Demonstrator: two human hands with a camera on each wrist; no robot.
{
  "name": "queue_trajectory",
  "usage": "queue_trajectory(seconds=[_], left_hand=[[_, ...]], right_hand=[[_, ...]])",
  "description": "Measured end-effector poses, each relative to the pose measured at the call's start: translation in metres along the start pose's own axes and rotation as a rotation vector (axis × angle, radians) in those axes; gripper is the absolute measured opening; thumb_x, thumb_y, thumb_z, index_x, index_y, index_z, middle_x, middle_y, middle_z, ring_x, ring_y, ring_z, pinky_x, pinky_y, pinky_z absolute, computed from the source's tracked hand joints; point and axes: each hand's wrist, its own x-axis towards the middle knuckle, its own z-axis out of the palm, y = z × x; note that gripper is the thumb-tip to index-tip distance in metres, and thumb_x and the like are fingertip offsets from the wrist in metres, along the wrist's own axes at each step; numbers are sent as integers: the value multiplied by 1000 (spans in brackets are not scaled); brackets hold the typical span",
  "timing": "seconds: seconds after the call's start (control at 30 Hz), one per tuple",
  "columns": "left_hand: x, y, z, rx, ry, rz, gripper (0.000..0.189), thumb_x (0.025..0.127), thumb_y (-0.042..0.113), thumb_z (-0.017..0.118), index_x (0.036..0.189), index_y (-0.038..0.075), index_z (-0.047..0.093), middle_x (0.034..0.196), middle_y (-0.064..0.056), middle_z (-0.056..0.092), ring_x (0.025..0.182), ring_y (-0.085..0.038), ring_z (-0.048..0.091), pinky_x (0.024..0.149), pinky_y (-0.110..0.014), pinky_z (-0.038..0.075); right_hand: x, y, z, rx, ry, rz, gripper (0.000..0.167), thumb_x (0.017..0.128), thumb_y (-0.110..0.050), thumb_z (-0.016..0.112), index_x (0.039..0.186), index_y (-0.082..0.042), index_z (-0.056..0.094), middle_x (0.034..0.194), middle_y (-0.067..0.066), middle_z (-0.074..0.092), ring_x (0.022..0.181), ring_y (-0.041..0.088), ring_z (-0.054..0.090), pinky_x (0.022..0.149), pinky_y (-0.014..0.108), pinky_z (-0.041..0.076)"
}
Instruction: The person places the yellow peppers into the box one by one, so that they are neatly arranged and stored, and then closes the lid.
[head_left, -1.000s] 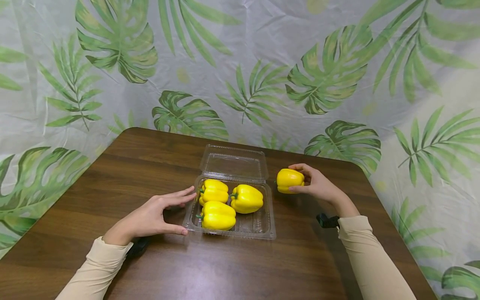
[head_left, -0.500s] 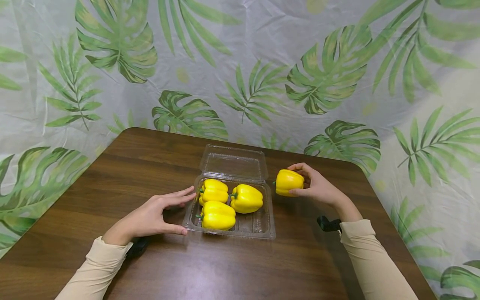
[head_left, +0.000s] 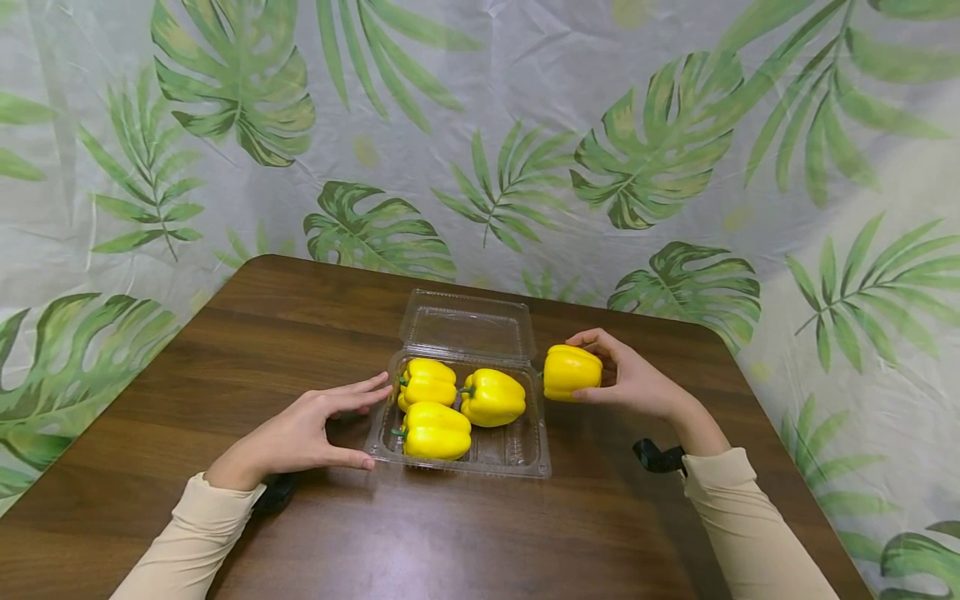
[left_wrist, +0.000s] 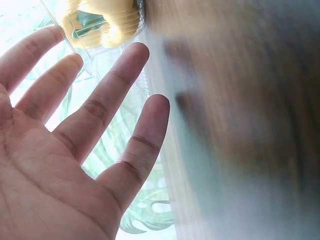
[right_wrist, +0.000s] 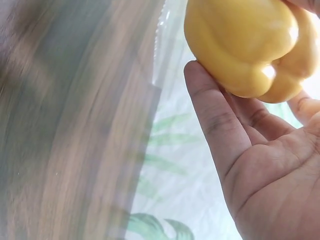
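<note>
My right hand (head_left: 637, 379) grips a yellow bell pepper (head_left: 572, 372) by its blunt end, just right of the clear plastic clamshell container (head_left: 517, 473). Its green stem points left, toward the container. In the right wrist view, fingers curl round the lobed end of this pepper (right_wrist: 240, 45). Three other yellow peppers lie in the container: one at the back left (head_left: 429, 382), one at the front left (head_left: 437, 432) and one on the right (head_left: 493, 398). My left hand (head_left: 307, 429) has its fingers spread, fingertips right at the container's left wall.
The container's clear lid (head_left: 471, 327) is folded back toward the far side of the brown wooden table (head_left: 300, 325). A leaf-patterned curtain (head_left: 525, 125) hangs behind the table. A black wrist camera (head_left: 658, 457) sits below the right cuff.
My right hand has moved slightly left and nearer with its pepper, bringing it close to the container's right edge. The left hand and the container have stayed put.
</note>
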Motion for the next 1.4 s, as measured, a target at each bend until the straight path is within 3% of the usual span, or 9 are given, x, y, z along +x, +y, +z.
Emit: queue_trajectory(seconds=[0.63,1.03,1.4], left_hand=[[-1,0,0,2,-7,-1,95,81,56,91,160,18,54,171,0,44,122,-12,74,112,-57,51],[-1,0,0,15,4,-3,94,79,49,94,160,20,54,171,0,45,119,-10,74,112,-56,51],[0,0,1,16,7,12,94,79,46,95,159,19,55,170,-2,46,117,-9,74,112,-57,50]], right_hand=[[-1,-21,15,1,-102,-49,62,91,-12,87,142,-15,51,141,13,63,115,23,67,95,32,61],[10,-37,23,-69,-177,-40,63,90,-20,89,141,-20,52,147,5,61,122,25,66,101,33,59],[15,-55,36,-56,-276,-29,63,90,-20,89,141,-17,52,146,5,61,123,25,64,104,41,58]])
